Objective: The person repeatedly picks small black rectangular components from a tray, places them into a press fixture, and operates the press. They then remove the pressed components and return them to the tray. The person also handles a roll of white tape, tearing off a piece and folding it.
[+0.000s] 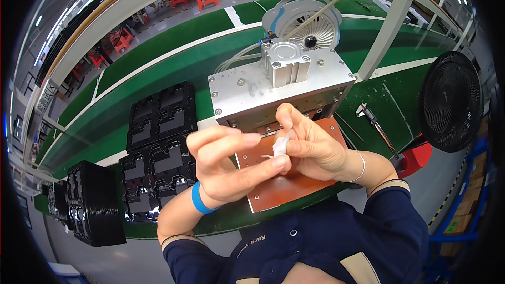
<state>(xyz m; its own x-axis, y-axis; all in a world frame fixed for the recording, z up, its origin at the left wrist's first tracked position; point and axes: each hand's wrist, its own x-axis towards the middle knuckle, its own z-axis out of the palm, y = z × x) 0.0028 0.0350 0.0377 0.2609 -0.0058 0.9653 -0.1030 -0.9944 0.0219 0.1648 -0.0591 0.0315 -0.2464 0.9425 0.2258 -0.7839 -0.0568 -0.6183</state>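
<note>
Between my two hands is a small, crumpled, whitish film-like piece (281, 145); its exact kind is too small to make out. My left hand (226, 160), with a blue band at the wrist, pinches its lower end between thumb and a finger, the other fingers raised. My right hand (315, 147) grips the piece from the other side with thumb and fingers. Both hands are above an orange-brown base plate (305, 186), which they partly hide. Just behind them stands a silver press machine (247, 92) with a square cylinder (286, 63) on top.
Black moulded trays (160, 121) lie at the left, with a tall tray stack (92, 202) beyond them. A caliper (376, 126) lies right of the machine. A white fan (310, 26) stands behind it, a black fan (452, 100) at the right. A slanted frame post (392, 26) rises nearby.
</note>
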